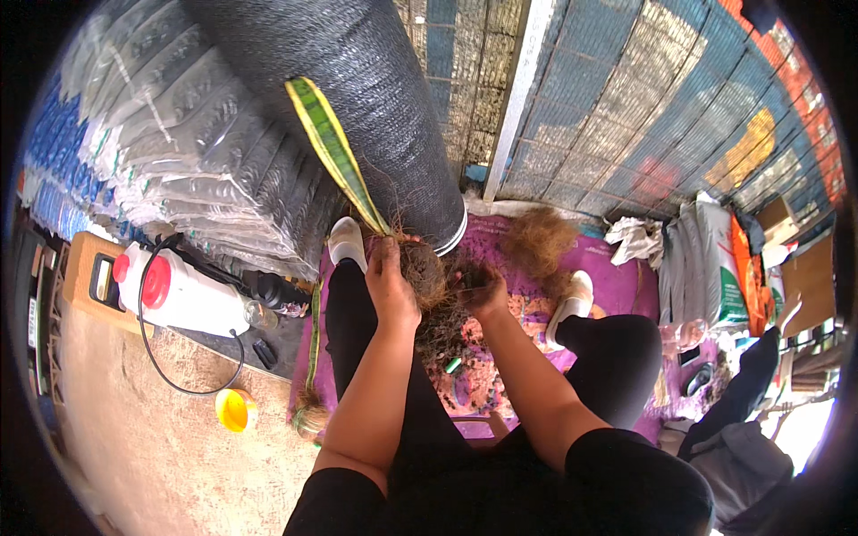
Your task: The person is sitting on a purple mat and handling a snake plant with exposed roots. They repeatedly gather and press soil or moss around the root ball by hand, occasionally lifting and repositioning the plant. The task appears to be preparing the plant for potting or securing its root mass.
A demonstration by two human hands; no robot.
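Note:
A snake plant leaf (332,151), green with yellow edges, slants up and left from my left hand (391,285), which grips the plant at its base. Below the leaf hangs a brown root ball (423,271) with loose, stringy roots. To its right is my right hand (484,289), fingers curled and darkened with soil; shadow hides whether it holds any. Loose dark soil (442,335) lies under both hands on a purple sheet (613,281). Another snake plant (315,342) lies along the sheet's left edge, its roots in a fibrous bundle (310,412).
A clump of brown coir fibre (539,241) lies beyond my right hand. A large black roll (375,100) stands ahead, beside stacked plastic-wrapped bundles (181,161). At left are a white sprayer (191,291) and a yellow cup (236,410). Bags (710,261) and another person's leg (734,395) are at right.

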